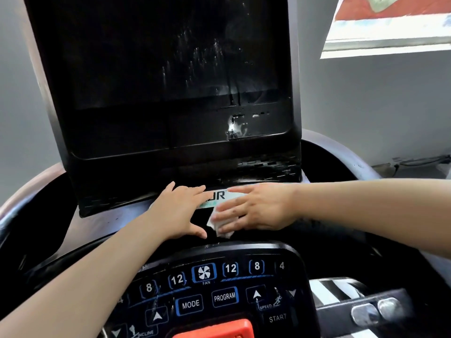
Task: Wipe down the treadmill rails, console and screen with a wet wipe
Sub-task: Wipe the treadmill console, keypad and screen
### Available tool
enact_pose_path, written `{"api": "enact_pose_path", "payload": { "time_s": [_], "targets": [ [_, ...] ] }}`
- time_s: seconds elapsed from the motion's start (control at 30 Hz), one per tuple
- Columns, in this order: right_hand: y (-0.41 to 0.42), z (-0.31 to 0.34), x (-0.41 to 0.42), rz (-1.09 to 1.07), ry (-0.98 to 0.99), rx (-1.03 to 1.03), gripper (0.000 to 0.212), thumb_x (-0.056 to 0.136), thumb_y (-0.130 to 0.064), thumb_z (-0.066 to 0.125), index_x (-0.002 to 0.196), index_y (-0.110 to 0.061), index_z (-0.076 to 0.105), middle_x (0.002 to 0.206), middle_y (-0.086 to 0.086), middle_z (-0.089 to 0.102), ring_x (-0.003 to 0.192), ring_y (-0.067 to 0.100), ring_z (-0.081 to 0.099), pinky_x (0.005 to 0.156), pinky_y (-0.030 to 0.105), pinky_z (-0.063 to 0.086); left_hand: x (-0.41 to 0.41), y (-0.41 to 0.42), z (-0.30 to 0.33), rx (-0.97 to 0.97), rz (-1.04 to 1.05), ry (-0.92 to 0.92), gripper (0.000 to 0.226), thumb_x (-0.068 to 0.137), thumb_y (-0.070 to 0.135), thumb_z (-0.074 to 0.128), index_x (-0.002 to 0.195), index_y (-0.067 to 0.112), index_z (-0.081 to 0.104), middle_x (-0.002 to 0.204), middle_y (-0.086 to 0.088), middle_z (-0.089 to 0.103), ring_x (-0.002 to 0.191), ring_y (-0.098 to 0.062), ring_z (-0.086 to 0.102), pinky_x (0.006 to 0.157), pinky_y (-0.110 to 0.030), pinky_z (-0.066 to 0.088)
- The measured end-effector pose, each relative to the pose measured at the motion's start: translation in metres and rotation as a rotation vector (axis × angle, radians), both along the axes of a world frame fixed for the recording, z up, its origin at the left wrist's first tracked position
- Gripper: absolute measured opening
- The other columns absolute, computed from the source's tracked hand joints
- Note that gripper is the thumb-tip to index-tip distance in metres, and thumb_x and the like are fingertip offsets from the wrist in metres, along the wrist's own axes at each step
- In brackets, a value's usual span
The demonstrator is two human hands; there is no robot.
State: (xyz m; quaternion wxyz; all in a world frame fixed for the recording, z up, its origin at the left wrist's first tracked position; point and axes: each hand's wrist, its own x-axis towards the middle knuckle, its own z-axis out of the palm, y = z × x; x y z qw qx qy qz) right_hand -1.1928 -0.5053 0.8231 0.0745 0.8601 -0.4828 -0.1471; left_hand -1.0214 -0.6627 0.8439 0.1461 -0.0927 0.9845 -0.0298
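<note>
The screen (158, 57) fills the upper view, dark, with wet streaks and droplets running down its right half, so it looks already wetted though perhaps not finished. Below it sits the console (214, 293), its button panel marked FAN, MODE, PROGRAM and START, with a red stop key at the bottom edge. The rails (341, 152) curve off to either side, grey and dusty-looking.

The step in hand appears to be the ledge between screen and panel. The right hand (256, 208) lies flat, fingers straight, pressing the wipe (220, 228) onto the dark ledge just under a pale label strip (219, 196); a crumpled white corner pokes out below the fingers. The left hand (180, 211) rests open beside it, fingers spread on the same ledge, holding nothing.

Next would likely be a sideways sweep along the ledge, then down across the buttons with light pressure.

Plain grey walls stand behind; a window (390, 25) shows top right.
</note>
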Motion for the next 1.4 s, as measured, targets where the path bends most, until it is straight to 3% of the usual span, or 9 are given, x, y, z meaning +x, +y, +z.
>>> {"api": "enact_pose_path", "payload": {
  "time_s": [0.1,0.4,0.53,0.63,0.8,1.0,1.17,1.23,1.4],
  "targets": [
    [-0.004,0.000,-0.001,0.033,0.010,0.001,0.051,0.094,-0.027,0.035,0.145,-0.032,0.036,0.154,-0.004,0.030,0.143,0.016,0.023,0.116,0.043,0.006,0.001,0.001,0.000,-0.011,-0.003,-0.015,0.096,0.073,0.067,0.059,0.148,0.036,0.008,0.157,0.009,0.010,0.141,-0.013,0.019,0.116,-0.041,0.003],
    [0.104,-0.013,-0.053,0.031,0.101,0.002,0.045,0.094,-0.033,0.036,0.137,-0.031,0.049,0.151,-0.009,0.033,0.141,0.014,0.030,0.116,0.043,0.008,0.003,-0.003,0.000,-0.030,-0.014,-0.018,0.086,0.079,0.070,0.043,0.149,0.034,0.008,0.158,0.008,0.006,0.143,-0.010,0.011,0.116,-0.038,-0.002],
    [0.064,-0.029,-0.027,0.184,0.019,-0.047,0.042,0.088,-0.028,0.036,0.103,-0.017,0.073,0.138,0.001,0.054,0.138,0.018,0.036,0.117,0.044,0.005,-0.004,0.006,0.005,-0.049,-0.049,0.022,0.080,0.083,0.066,0.043,0.149,0.034,0.011,0.158,0.006,0.003,0.144,-0.011,0.008,0.116,-0.037,-0.001],
    [0.065,-0.040,-0.022,0.218,0.004,-0.069,0.040,0.086,-0.025,0.038,0.089,-0.014,0.076,0.129,0.003,0.061,0.137,0.020,0.038,0.117,0.043,0.006,-0.007,0.013,0.007,-0.030,-0.073,0.052,0.078,0.084,0.063,0.045,0.148,0.035,0.013,0.158,0.007,0.004,0.144,-0.011,0.009,0.116,-0.036,-0.001],
    [0.117,-0.051,-0.047,0.180,0.030,-0.090,0.039,0.095,-0.033,0.039,0.128,-0.024,0.059,0.139,-0.006,0.052,0.139,0.016,0.033,0.117,0.044,0.010,-0.008,0.023,0.005,0.029,-0.150,0.149,0.074,0.082,0.056,0.055,0.146,0.029,0.028,0.156,0.004,0.017,0.142,-0.015,0.021,0.111,-0.033,-0.003],
    [0.107,-0.053,-0.040,0.205,0.092,-0.080,0.041,0.094,-0.030,0.034,0.120,-0.025,0.065,0.135,-0.007,0.056,0.136,0.017,0.039,0.117,0.042,0.007,-0.019,0.033,-0.003,0.029,-0.240,0.180,0.073,0.079,0.052,0.062,0.143,0.026,0.037,0.153,0.001,0.027,0.139,-0.020,0.030,0.108,-0.036,0.000],
    [0.154,-0.050,-0.066,0.104,0.233,-0.021,0.045,0.092,-0.041,0.045,0.135,-0.029,0.052,0.150,-0.012,0.036,0.143,0.009,0.021,0.117,0.044,0.005,-0.032,0.042,-0.006,-0.031,-0.341,0.157,0.075,0.064,0.047,0.079,0.129,0.017,0.057,0.137,-0.011,0.051,0.122,-0.032,0.052,0.101,-0.049,0.024],
    [0.158,-0.047,-0.067,0.007,0.223,-0.038,0.049,0.094,-0.043,0.039,0.140,-0.029,0.046,0.151,-0.014,0.033,0.143,0.008,0.020,0.117,0.043,0.006,-0.037,0.049,-0.006,-0.023,-0.355,0.152,0.079,0.067,0.049,0.076,0.136,0.020,0.050,0.145,-0.009,0.042,0.131,-0.030,0.043,0.107,-0.047,0.018],
    [0.126,-0.054,-0.021,-0.430,-0.028,-0.259,0.052,0.096,-0.041,0.027,0.145,-0.025,0.037,0.152,-0.003,0.034,0.141,0.018,0.030,0.114,0.049,0.011,-0.053,0.057,-0.006,-0.138,-0.320,-0.015,0.095,0.079,0.063,0.055,0.150,0.029,0.003,0.158,0.002,-0.004,0.145,-0.017,0.001,0.116,-0.039,-0.002]
  ]
}}
